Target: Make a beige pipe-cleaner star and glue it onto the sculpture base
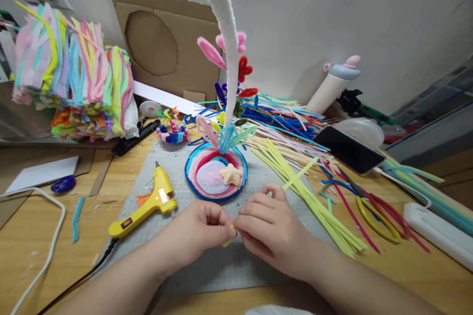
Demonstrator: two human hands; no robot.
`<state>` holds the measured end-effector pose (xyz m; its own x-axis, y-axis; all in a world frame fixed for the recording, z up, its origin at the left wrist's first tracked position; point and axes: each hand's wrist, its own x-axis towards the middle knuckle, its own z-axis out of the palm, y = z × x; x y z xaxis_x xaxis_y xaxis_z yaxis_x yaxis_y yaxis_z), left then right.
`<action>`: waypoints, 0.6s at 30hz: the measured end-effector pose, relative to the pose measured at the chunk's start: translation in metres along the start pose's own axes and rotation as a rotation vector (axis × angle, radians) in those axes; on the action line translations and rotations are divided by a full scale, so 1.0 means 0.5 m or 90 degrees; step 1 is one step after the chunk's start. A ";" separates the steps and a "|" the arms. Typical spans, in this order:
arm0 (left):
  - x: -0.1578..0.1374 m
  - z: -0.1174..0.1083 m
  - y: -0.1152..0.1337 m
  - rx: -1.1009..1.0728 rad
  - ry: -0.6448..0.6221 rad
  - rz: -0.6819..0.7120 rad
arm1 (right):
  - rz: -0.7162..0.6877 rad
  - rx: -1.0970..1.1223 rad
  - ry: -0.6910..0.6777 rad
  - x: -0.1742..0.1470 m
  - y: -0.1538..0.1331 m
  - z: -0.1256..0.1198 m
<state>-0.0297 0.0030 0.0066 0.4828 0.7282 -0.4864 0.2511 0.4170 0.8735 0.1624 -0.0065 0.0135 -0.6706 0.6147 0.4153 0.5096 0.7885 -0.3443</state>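
Observation:
My left hand [201, 229] and my right hand [271, 229] meet over the grey cutting mat [207, 275], fingertips almost touching. Both are closed on a pale yellow pipe cleaner [301, 173]. One end sticks out past my right forefinger, and a small bit shows below my left fingertips; the middle is hidden by my fingers. Just beyond stands a round coiled pipe-cleaner base [192, 182] in blue and pink, bearing a beige star [231, 175] and a tall white curved stem [231, 59] with coloured loops. More yellow pipe cleaners [321, 211] lie beside my right hand.
A yellow glue gun [144, 209] lies left on the mat. Right of it all are red and yellow scissors [380, 211], a phone [347, 150] and a white power strip [436, 231]. Bundled pipe cleaners [74, 69] and cardboard [195, 34] stand at the back.

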 end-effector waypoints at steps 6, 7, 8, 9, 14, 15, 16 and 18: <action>-0.004 -0.001 0.006 0.012 0.010 0.011 | 0.029 0.020 0.025 -0.002 0.002 0.006; -0.004 -0.001 0.006 0.014 0.010 0.013 | 0.028 0.019 0.028 -0.002 0.002 0.007; -0.004 0.001 0.006 0.015 0.011 0.014 | 0.026 0.017 0.031 -0.003 0.001 0.009; -0.003 0.002 0.006 0.015 0.012 0.015 | 0.026 0.016 0.032 -0.004 0.001 0.011; 0.000 0.010 0.007 -0.009 0.025 0.019 | 0.029 -0.001 0.055 -0.011 -0.004 0.022; 0.000 0.011 0.007 -0.010 0.029 0.021 | 0.029 -0.003 0.061 -0.011 -0.005 0.022; 0.000 0.011 0.007 -0.008 0.034 0.025 | 0.030 -0.003 0.067 -0.011 -0.005 0.022; 0.000 0.011 0.005 -0.007 0.057 0.047 | 0.051 0.001 0.080 -0.009 -0.006 0.020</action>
<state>-0.0245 0.0011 0.0091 0.4228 0.8023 -0.4215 0.2085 0.3666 0.9067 0.1584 -0.0120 0.0046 -0.5548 0.6731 0.4890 0.5581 0.7370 -0.3813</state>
